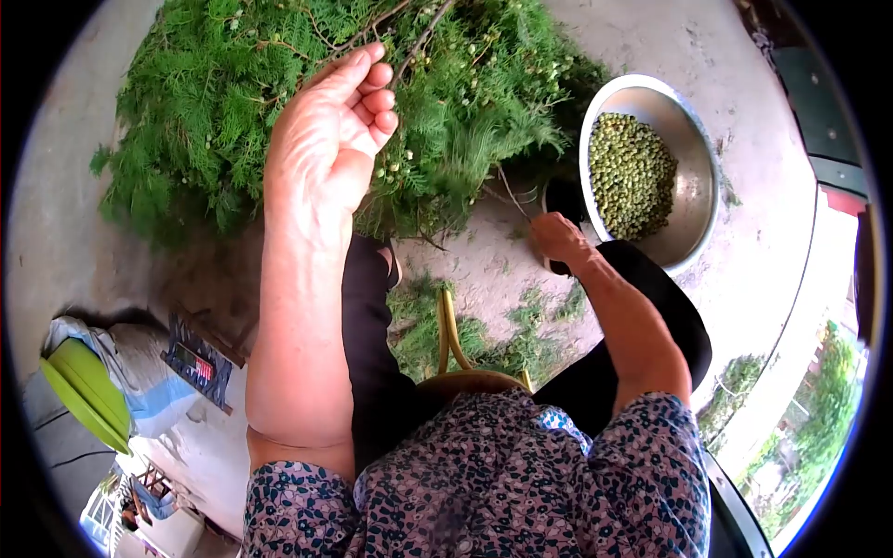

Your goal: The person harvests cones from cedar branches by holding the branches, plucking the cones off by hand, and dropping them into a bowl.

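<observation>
A large heap of green conifer branches, with feathery leaves and small pale cones, lies on the floor in front of me. My left hand is raised over the heap, palm turned toward me. Its thumb and forefinger are pressed together and the other fingers curl in. Whether a small thing sits in the pinch I cannot make out. Lower and to the right, my right hand is closed on a thin twig reaching up to the heap's edge. Next to it stands a metal basin partly filled with small green cones.
Loose green sprigs litter the concrete floor between my feet. Yellow chair legs show below me. On the left are a green plastic lid-like thing and a pale sack. A doorway edge runs along the right.
</observation>
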`<state>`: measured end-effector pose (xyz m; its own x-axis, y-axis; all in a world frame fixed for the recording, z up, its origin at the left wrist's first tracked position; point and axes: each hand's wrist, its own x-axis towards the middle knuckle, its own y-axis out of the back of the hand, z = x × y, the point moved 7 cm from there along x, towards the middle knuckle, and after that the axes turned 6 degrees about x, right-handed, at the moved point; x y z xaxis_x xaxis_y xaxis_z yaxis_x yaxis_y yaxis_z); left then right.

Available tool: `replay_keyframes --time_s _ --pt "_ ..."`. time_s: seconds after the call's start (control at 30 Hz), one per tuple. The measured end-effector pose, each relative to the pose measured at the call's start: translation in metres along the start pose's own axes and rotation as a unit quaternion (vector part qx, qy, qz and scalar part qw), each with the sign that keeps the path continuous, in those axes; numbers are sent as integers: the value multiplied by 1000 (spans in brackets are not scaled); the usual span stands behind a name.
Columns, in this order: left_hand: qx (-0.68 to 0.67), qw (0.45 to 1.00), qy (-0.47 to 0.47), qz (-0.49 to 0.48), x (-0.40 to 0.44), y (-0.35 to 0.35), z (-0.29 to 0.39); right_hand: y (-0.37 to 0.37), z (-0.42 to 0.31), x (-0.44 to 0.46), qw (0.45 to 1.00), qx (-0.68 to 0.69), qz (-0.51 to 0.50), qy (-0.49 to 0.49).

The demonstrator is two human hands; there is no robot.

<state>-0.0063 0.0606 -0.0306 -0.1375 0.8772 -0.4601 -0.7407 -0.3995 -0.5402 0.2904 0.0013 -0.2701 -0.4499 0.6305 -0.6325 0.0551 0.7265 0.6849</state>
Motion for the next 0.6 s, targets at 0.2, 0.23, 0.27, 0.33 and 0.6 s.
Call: replay_keyframes --time_s 0.2,0.23,0.27,0.33,0.6 --pt "-21 1000 -4 22 1 13 9 136 46 -118 990 -67 127 13" --pt "-28 999 0 22 1 14 9 143 77 -153 927 -171 273 193" --pt "-29 999 -2 17 2 14 11 171 101 -181 954 55 295 -15" --pt "-36 999 5 30 2 20 12 185 176 -248 942 -11 264 -208" --pt "-13 999 -11 31 2 31 23 121 387 -700 779 -151 513 -328"
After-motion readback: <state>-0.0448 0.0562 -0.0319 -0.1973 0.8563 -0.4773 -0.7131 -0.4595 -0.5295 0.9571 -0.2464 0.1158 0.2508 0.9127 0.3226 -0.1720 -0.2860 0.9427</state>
